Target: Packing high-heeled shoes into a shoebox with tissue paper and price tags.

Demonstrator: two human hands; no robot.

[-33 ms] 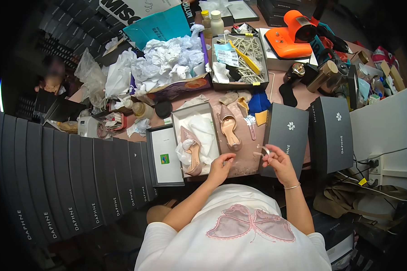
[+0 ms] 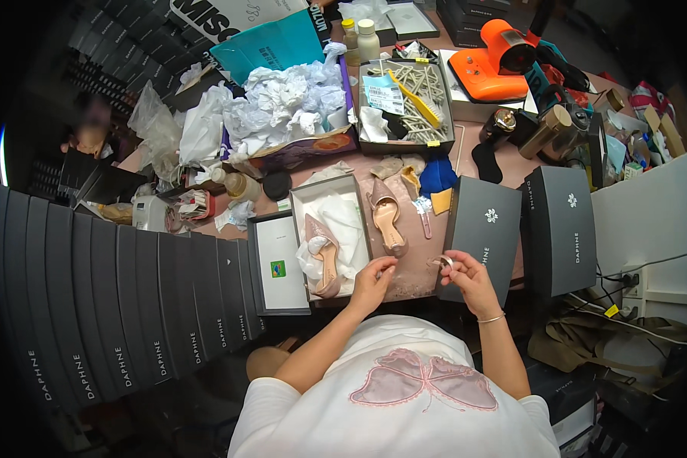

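My right hand (image 2: 472, 281) pinches a small shiny ring-like piece (image 2: 440, 262) just above the table's near edge, in front of a dark grey shoe box (image 2: 487, 229). My left hand (image 2: 372, 284) has its fingertips pinched together beside the open shoe box (image 2: 301, 200); whether it holds anything is too small to tell. In that box, one pale pink pointed heel shoe (image 2: 324, 258) lies on white tissue. A second matching shoe (image 2: 389, 223) lies on the table between the box and my hands.
The box lid (image 2: 279, 267) lies left of the open box. A second dark grey box (image 2: 562, 229) stands at right. A long row of dark boxes (image 2: 114, 305) fills the left. Crumpled white paper (image 2: 282, 103), a tray of sticks (image 2: 412, 107) and an orange tool (image 2: 496, 61) lie behind.
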